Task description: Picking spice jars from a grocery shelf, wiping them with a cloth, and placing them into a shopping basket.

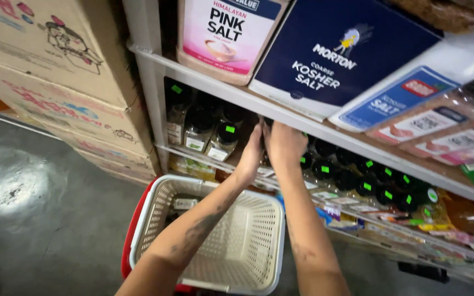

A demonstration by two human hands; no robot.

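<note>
Both forearms are bare to the frame's edge, with no sleeves, watch or rings showing. The left forearm (193,233) carries dark tattoo marks along its inner side. The right forearm (305,235) shows a fainter mark.

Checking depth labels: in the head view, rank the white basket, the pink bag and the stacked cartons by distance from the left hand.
1. White basket, just below the left hand.
2. Pink bag, on the shelf above.
3. Cartons, far left.
</note>
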